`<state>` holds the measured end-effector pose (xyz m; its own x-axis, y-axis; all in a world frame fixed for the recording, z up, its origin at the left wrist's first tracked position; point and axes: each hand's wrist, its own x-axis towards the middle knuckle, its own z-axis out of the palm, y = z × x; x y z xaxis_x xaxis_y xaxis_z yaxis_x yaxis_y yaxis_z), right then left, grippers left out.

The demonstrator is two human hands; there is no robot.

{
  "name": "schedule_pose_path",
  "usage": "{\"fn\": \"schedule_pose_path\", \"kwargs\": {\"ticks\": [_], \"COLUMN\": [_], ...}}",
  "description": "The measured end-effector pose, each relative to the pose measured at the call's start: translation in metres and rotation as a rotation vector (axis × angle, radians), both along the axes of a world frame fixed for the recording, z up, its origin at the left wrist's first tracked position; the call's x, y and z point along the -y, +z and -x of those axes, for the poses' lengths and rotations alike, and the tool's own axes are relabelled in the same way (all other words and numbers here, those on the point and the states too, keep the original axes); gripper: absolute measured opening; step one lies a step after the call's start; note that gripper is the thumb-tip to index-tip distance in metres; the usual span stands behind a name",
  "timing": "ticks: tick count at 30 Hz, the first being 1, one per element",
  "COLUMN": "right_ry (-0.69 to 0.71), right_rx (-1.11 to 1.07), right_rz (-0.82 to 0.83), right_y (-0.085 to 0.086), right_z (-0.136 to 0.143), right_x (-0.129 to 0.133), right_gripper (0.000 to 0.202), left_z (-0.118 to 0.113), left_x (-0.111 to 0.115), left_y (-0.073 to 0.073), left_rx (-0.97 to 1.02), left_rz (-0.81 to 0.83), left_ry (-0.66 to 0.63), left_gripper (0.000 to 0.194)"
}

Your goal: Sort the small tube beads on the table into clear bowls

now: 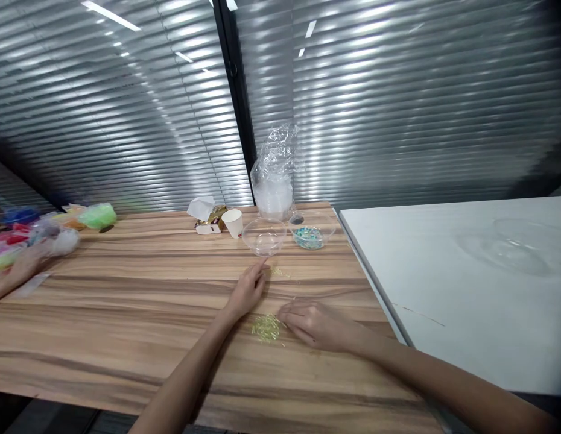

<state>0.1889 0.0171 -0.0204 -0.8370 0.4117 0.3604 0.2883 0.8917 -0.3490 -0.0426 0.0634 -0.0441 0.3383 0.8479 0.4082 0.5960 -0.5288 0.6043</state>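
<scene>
Fingers (pixel 289 310) bending low beside a yellow heap (pixel 265 328)

Right hand (pixel 314 322) is lying close over the wooden table (pixel 140 325), fingers curved and nearly together at the heap's right edge, probably because such thin bits are needing fingertips rather than a full grip; whether they are pinching one, I cannot tell. Left hand (pixel 248 289) is pointing its index finger toward the near side of a clear bowl (pixel 264 238), other fingers curling under; whether it is holding anything is not showing. Scattered yellow bits (pixel 280 273) are lying just right of it. Yellow heap is sitting between left forearm and right hand, nearer the person than the bowl, presumably keeping within easy reach. Alongside, a second bowl (pixel 330 229) is containing blue-green beads (pixel 309 237), its wall likely stopping them from rolling.
</scene>
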Motion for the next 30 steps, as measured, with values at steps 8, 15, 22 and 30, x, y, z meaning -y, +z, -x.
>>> {"fn": "schedule_pose_path", "kwargs": {"ticks": [8, 15, 22, 30], "right_ry": [-0.233, -0.187, -0.155, -0.216], "right_rx": [-0.056, 0.055, 0.087, 0.097], "right_rz": [0.123, 0.207, 0.085, 0.038], "right_y": [0.002, -0.007, -0.021, -0.021], "right_z": [0.003, 0.007, 0.009, 0.009], "right_x": [-0.039, -0.088, -0.085, -0.084], "right_gripper": [0.036, 0.054, 0.058, 0.057], "left_z": [-0.003, -0.003, -0.006, -0.007], "left_x": [0.001, 0.001, 0.004, 0.005], "left_y": [0.004, 0.003, 0.005, 0.008], "left_rx": [-0.024, -0.041, -0.123, -0.225], "left_rz": [0.011, -0.016, -0.076, -0.161], "left_ry": [-0.003, -0.021, 0.055, 0.088], "left_gripper": [0.053, 0.054, 0.038, 0.035]}}
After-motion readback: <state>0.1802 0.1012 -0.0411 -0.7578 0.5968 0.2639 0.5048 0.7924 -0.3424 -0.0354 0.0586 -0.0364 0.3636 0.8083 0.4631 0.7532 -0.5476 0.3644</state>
